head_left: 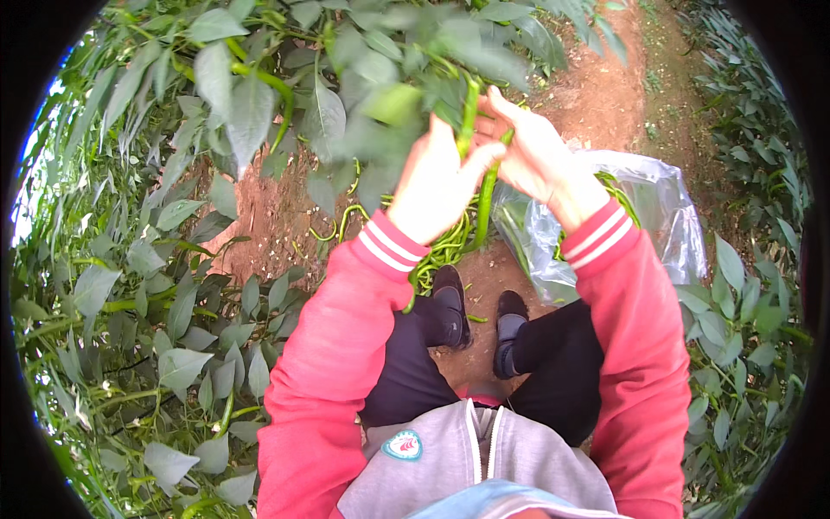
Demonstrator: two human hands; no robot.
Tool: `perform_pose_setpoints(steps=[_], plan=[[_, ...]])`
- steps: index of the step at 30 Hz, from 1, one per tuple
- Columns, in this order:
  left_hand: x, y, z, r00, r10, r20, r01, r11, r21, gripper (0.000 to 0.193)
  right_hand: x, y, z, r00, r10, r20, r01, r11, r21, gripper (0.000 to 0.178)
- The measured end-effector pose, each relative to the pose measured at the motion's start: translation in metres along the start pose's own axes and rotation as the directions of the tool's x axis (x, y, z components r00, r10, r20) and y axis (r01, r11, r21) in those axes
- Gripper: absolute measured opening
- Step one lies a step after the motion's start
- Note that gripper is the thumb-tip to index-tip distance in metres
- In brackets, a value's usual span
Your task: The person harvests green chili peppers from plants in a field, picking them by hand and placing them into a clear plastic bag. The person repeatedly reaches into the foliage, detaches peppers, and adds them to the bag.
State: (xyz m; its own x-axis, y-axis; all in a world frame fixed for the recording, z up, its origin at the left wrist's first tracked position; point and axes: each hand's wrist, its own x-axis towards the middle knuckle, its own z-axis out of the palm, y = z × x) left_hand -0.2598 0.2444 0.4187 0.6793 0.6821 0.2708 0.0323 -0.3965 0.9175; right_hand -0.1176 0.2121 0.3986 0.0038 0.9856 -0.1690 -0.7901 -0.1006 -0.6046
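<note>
My left hand (439,183) is closed around an upright green chili pepper (469,119) at the edge of a leafy pepper plant (324,117). Its thumb reaches across toward a second, long chili pepper (486,203), which hangs down between my hands. My right hand (534,157) meets it from the right, fingers curled in around the peppers; their tips are partly hidden. Leaves just left of my hands are smeared by motion. Below, a pile of green chili peppers (441,253) lies on the soil, partly covered by my left wrist.
A clear plastic bag (679,221) with green peppers inside sits on the ground, partly behind my right forearm. My shoes (450,298) stand on reddish soil (596,95) close to the pile. Dense plants line the left side, and another row (756,130) runs along the right.
</note>
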Motion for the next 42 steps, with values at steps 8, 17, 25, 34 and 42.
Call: perform_pose_setpoints(steps=[8,17,25,34,42], plan=[[-0.05,0.05,0.028,0.994,0.096,-0.058,-0.105,0.976,-0.189,0.034,-0.112,0.02,0.049,0.96,-0.277,-0.041,0.269,0.953,-0.141,0.052],[-0.007,0.063,-0.04,0.956,0.266,0.124,-0.292,0.911,0.291,0.032,-0.133,0.031,0.068,0.986,-0.11,-0.122,-0.003,0.733,-0.68,0.061],[0.15,0.059,-0.15,0.918,-0.235,0.319,0.313,0.924,-0.219,0.028,-0.051,0.039,0.098,0.906,-0.424,0.001,0.383,0.818,-0.429,0.035],[0.215,0.016,-0.162,0.98,0.198,-0.033,-0.157,0.86,0.486,0.03,0.042,0.04,0.082,0.983,0.1,-0.155,-0.077,0.986,0.145,0.012],[0.247,-0.042,-0.12,0.938,-0.299,0.178,-0.158,0.089,0.983,0.03,0.051,0.018,0.041,0.964,0.089,-0.251,-0.031,0.973,0.229,0.014]])
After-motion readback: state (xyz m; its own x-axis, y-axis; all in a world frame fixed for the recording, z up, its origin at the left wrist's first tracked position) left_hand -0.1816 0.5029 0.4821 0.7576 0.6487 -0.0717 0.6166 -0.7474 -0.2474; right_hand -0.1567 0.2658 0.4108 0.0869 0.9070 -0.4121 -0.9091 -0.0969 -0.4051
